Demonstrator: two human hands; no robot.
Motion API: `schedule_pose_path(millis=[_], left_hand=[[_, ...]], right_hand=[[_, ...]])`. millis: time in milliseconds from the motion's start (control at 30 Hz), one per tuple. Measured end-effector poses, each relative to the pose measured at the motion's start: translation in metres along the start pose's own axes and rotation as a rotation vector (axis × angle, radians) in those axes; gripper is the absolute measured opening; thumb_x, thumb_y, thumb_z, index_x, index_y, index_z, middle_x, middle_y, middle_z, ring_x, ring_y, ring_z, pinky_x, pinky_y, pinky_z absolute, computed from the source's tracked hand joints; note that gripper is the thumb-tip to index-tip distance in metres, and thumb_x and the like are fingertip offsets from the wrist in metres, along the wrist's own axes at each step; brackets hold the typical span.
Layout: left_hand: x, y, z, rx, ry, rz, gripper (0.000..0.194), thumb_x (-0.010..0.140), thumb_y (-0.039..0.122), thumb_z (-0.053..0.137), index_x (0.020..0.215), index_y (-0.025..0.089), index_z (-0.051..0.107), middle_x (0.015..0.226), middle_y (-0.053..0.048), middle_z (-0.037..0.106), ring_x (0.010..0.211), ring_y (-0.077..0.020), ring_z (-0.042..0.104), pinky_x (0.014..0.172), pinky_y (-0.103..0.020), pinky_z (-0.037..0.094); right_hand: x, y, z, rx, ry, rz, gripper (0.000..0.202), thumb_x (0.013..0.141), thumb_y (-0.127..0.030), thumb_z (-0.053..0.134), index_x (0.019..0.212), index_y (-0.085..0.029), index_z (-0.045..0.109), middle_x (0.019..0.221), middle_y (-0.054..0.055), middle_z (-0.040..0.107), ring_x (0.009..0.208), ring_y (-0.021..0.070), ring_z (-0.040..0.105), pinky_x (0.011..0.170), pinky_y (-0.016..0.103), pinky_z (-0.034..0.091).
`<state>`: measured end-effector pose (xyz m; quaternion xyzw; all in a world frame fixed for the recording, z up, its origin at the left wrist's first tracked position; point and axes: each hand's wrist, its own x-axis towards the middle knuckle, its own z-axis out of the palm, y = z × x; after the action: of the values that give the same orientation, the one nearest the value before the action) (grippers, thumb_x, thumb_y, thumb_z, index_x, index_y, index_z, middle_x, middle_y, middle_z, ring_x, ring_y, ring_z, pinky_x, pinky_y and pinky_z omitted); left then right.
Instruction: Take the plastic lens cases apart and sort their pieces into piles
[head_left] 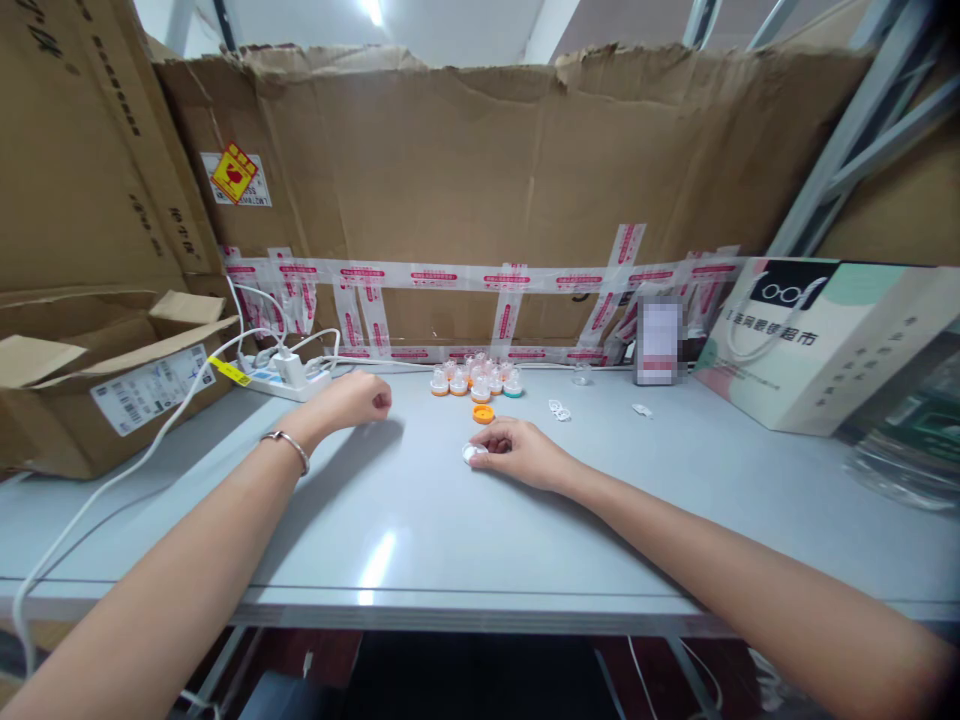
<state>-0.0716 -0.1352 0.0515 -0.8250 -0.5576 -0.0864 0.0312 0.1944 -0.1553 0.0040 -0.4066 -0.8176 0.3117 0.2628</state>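
On the smooth grey desk, the right hand's fingers are grasping a small round white plastic disc. Just beyond, an orange plastic ring is lying loose, seemingly unassembled. The left hand is curling; its grip isn't showing. Farther, clear domed pieces with coloured bases are clustering, apparently finished.

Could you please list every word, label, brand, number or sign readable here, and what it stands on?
"眼镜超市": on the printed package, right; characters before it are unclear.
Broken-glass symbol: red-and-yellow sticker on the back cardboard; its words are too small.
Too small or blurred: pink print on the tape, white label, open carton's label, yellow tag, green label, tall left carton's characters.
Phone screen: pixelated, unreadable.
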Motion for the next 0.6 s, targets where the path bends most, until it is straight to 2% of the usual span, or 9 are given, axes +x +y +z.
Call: schedule_pose_path(millis=[67,200,367,467,600], left_hand=[[-0.001,-0.005,0.004,0.044,-0.049,-0.023,0.011,0.061,0.016,0.052,0.058,0.018,0.062,0.057,-0.002,0.060,0.051,-0.0119,0.047,0.048,-0.022,0.028],[-0.001,0.000,0.015,0.043,-0.050,-0.022,0.008,0.057,0.014,0.054,0.054,0.018,0.060,0.052,-0.001,0.056,0.044,-0.0091,0.040,0.044,-0.021,0.023],[-0.004,0.001,0.011,-0.047,-0.127,0.041,0.010,0.061,0.018,0.053,0.061,0.019,0.063,0.057,-0.001,0.060,0.049,-0.0100,0.047,0.047,-0.020,0.029],[-0.006,0.014,0.002,-0.069,-0.065,0.076,0.014,0.069,0.022,0.051,0.068,0.018,0.064,0.066,-0.003,0.064,0.058,-0.0123,0.052,0.054,-0.021,0.034],[-0.005,0.048,0.005,-0.184,0.092,0.207,0.018,0.077,0.023,0.047,0.078,0.017,0.064,0.078,-0.005,0.065,0.070,-0.0143,0.056,0.067,-0.024,0.039]], right_hand=[[0.000,0.000,0.000,0.002,0.000,0.004,0.032,0.066,-0.037,0.065,0.089,-0.015,0.069,0.079,0.003,0.058,0.066,0.0115,0.051,0.063,0.024,0.042],[0.001,0.001,0.000,0.007,-0.005,0.017,0.033,0.065,-0.038,0.065,0.088,-0.015,0.069,0.081,0.004,0.059,0.066,0.0113,0.051,0.062,0.024,0.042],[0.000,-0.001,-0.001,-0.002,-0.012,0.012,0.033,0.065,-0.038,0.065,0.088,-0.015,0.070,0.081,0.004,0.061,0.065,0.0113,0.051,0.061,0.024,0.042],[-0.001,-0.003,-0.003,-0.023,-0.015,0.012,0.033,0.065,-0.037,0.064,0.088,-0.014,0.070,0.083,0.005,0.061,0.066,0.0119,0.051,0.061,0.024,0.042],[-0.002,-0.004,-0.005,-0.023,-0.033,0.002,0.033,0.064,-0.033,0.064,0.091,-0.014,0.069,0.086,0.006,0.062,0.071,0.0134,0.053,0.065,0.024,0.043]])
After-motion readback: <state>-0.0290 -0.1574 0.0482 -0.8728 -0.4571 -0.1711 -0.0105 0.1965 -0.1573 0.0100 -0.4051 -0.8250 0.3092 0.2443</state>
